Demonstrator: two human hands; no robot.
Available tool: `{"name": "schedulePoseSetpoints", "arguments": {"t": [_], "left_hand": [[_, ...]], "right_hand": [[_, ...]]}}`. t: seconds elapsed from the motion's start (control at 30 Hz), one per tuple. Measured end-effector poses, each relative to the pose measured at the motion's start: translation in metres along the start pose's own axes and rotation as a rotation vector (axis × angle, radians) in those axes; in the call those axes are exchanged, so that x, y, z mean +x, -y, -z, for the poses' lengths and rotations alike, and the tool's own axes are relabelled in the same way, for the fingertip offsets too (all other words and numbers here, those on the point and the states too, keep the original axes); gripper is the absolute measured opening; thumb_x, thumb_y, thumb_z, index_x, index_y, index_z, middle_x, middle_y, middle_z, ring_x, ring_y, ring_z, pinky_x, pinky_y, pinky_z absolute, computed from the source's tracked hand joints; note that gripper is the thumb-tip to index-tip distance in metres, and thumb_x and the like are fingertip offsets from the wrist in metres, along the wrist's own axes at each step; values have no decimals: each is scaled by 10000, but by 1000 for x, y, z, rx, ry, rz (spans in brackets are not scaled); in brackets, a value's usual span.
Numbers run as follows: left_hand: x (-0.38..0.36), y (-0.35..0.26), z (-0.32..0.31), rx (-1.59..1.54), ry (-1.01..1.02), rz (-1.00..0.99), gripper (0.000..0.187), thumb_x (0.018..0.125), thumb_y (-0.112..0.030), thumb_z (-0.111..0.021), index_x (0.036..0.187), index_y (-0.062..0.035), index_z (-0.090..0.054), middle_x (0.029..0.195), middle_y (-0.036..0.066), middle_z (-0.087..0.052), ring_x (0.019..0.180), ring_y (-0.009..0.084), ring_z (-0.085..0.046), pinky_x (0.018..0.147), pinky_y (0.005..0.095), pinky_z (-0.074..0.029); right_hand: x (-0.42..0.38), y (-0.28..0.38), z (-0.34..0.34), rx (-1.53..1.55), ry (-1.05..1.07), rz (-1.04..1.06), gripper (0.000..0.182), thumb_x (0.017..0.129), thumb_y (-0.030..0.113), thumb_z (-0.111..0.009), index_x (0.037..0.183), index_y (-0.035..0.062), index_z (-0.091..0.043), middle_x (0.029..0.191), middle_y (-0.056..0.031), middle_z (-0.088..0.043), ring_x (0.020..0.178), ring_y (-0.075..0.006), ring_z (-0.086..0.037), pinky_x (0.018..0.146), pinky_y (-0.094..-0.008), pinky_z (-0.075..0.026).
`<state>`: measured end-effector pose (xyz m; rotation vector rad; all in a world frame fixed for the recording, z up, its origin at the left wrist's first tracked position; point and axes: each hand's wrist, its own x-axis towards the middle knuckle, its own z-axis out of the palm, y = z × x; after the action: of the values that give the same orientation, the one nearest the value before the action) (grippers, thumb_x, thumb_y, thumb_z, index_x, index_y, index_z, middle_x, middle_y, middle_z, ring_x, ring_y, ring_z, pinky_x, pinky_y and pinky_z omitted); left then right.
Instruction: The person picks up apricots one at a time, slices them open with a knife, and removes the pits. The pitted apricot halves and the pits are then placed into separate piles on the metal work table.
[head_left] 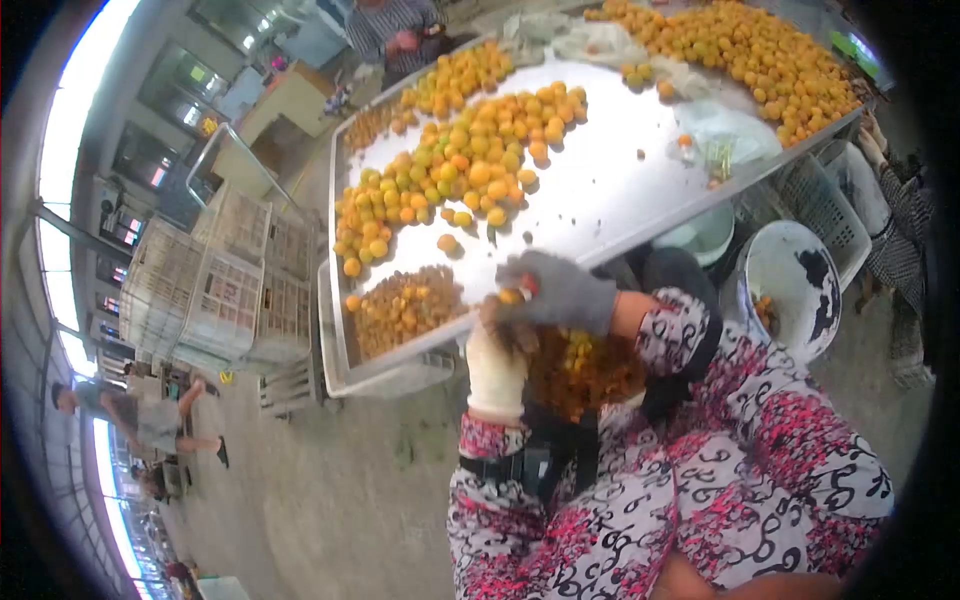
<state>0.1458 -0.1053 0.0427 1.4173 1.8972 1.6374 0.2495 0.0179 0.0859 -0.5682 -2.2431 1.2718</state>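
Observation:
My left hand (495, 345), in a pale glove with dark, stained fingers, is at the near edge of the metal-topped table (610, 190). It is closed around an orange apricot (510, 296). Against it works my right hand (565, 290), in a grey glove, its fingers curled over the fruit. A small red bit (530, 284) shows between its fingers; what it belongs to is hidden. Below both hands sits a container of brownish-orange fruit pieces (580, 370). Just left of them, a heap of brown pieces (410, 308) lies in the table's corner.
Whole apricots (450, 165) spread across the table, with a bigger heap (740, 60) at the far right. A plastic bag (725, 135) lies nearby. White buckets (795, 290) stand at right, stacked crates (235, 270) at left. Other people (395, 35) are around.

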Motion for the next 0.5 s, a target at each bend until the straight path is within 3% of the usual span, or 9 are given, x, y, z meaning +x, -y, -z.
{"name": "schedulePoseSetpoints", "arguments": {"t": [0.03,0.07,0.13,0.27,0.43,0.5], "left_hand": [[4,-25,-1,45,9,-81,243,868,-260,-578,1032,-86,-535,741,44,-553,628,126,-527,516,240,-400],[9,-42,-2,91,16,-164,235,882,-281,-556,1014,-88,-544,664,41,-527,570,126,-501,488,249,-386],[12,-35,-8,-697,84,413,297,908,-373,-483,949,-89,-559,570,15,-471,469,127,-428,436,242,-331],[14,-54,-11,-676,114,530,391,929,-462,-390,891,-110,-558,540,-29,-413,433,82,-364,407,209,-257],[17,-51,-16,-547,170,371,373,948,-427,-365,960,-101,-545,525,-41,-381,435,54,-337,397,197,-232],[16,-51,-24,-138,64,-47,365,956,-386,-368,1046,-72,-531,544,-41,-387,434,52,-349,390,201,-258]], "right_hand": [[-2,-6,-3,-49,-84,162,449,711,355,-723,1005,40,-596,900,-137,-581,889,-264,-573,797,-330,-460],[-3,0,3,-67,-9,154,382,724,346,-713,955,62,-601,890,-133,-582,848,-279,-579,758,-341,-464],[-3,-8,0,-158,-59,209,264,759,314,-677,847,75,-608,796,-125,-598,750,-295,-587,679,-347,-473],[-9,-1,0,-182,-173,216,247,780,307,-653,843,72,-613,767,-133,-602,709,-303,-585,654,-347,-476],[-17,16,9,-92,-129,51,248,810,297,-625,903,68,-616,800,-143,-613,725,-282,-602,660,-330,-478],[-17,13,4,172,-185,50,282,828,329,-587,914,62,-609,744,-135,-596,697,-287,-596,647,-360,-476]]}}
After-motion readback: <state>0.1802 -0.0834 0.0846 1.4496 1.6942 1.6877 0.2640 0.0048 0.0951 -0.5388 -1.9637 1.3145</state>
